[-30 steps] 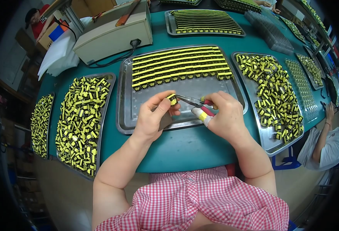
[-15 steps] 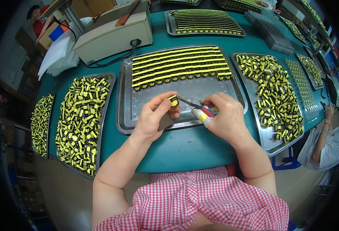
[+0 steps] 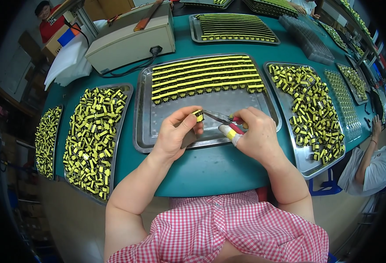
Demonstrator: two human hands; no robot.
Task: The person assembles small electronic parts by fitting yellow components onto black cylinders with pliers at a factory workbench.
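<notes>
Between the thumb and fingers of my left hand is a small yellow-and-black transformer. My right hand is closed round needle-nose pliers with red handles, their tips at the edge of the transformer. White and yellow wrapping shows at the fingers of that hand. Both hands are above the near edge of a metal tray, whose far half carries close rows of the same transformers. What the lower fingers of my left hand touch is partly hidden.
Trays heaped with loose transformers flank me, a left tray and a right tray. Behind stand a beige box-shaped device with a black plug and cable, and another filled tray. Co-workers appear at the far left and right edges.
My hands, the transformer and the pliers hold nearly the same place. The view has shifted slightly. At the far left, a person has become more upright.
</notes>
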